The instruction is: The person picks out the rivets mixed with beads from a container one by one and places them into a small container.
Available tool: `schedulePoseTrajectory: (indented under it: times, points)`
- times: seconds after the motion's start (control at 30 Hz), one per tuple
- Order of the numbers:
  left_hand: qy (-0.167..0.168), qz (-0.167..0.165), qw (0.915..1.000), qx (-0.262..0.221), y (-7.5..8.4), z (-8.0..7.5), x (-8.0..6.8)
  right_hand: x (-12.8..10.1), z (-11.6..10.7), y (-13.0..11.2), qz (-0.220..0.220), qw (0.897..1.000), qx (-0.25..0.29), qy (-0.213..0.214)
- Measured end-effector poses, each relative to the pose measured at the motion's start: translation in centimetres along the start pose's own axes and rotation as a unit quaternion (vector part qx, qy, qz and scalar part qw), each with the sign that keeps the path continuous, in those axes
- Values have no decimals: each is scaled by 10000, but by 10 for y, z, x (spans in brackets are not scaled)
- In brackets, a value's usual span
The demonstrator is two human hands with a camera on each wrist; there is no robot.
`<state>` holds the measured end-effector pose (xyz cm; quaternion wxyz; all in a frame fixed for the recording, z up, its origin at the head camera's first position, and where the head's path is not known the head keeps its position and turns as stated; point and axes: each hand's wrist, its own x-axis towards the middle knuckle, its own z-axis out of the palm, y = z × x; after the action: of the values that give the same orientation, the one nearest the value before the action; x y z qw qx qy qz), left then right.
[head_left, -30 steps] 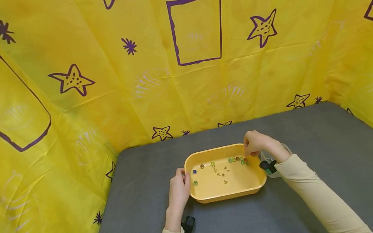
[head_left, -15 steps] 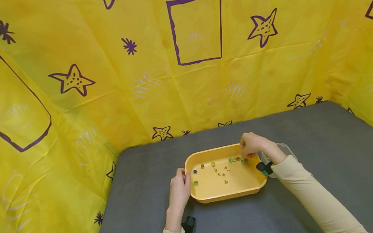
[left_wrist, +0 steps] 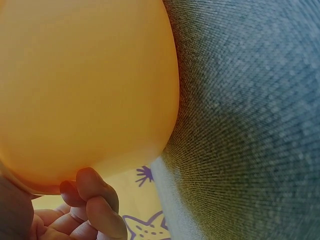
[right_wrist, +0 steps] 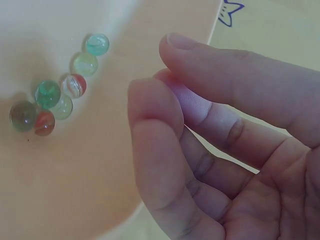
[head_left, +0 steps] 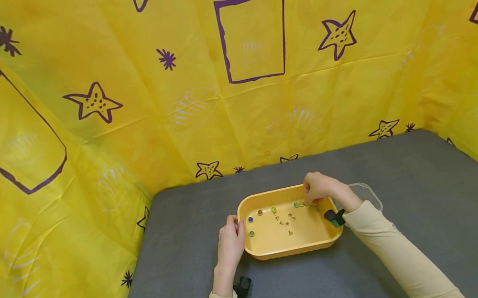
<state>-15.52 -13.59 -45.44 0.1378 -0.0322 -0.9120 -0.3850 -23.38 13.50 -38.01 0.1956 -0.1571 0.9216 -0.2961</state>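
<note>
My left hand [head_left: 229, 242] grips the left rim of the yellow tray [head_left: 274, 250], which sits on the gray table [head_left: 416, 199]. My right hand [head_left: 318, 187] hovers over the tray's far right corner, fingers loosely curled and holding nothing, just above a cluster of marbles [right_wrist: 60, 97].

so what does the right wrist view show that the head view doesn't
Only the right wrist view shows the marbles clearly, a cluster of seven in green, red and clear glass, and the right hand's fingers loosely curled, holding nothing.

Only the head view shows the left hand holding the tray's left edge, small gold pins, a clear container and the grey table.

Both show the right hand over the orange tray.
</note>
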Motion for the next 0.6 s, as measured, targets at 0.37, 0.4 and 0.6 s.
schedulePoseTrajectory:
  times: [0.37,0.4,0.6]
  points:
    - [-3,22,10000,-28,-1,0,0,2,8,-4,-10,9999,133,-77]
    - [-2,28,10000,-25,-1,0,0,3,9,-4,-15,9998,148,-96]
    - [15,64,10000,16,-2,1,0,5,14,-6,45,9995,258,-165]
